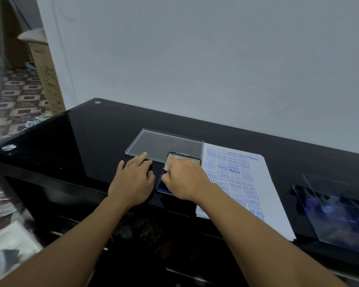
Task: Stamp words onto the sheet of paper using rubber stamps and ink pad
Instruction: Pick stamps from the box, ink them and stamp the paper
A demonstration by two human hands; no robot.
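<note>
At the table [71, 141] set against the wall [195, 59], my right hand [187, 179] lies on the ink pad [161, 186] at centre, fingers curled on its raised lid. My left hand [133, 183] rests on the table just left of the pad, forefinger touching the near edge of the tray [164, 145] behind it. The sheet of paper [263, 183] lies just right of pad and tray, running to the table's front edge. A box [336, 216] sits just right of the sheet, towards the near side. A carton [48, 79] stands on the floor beyond the table's left end.
</note>
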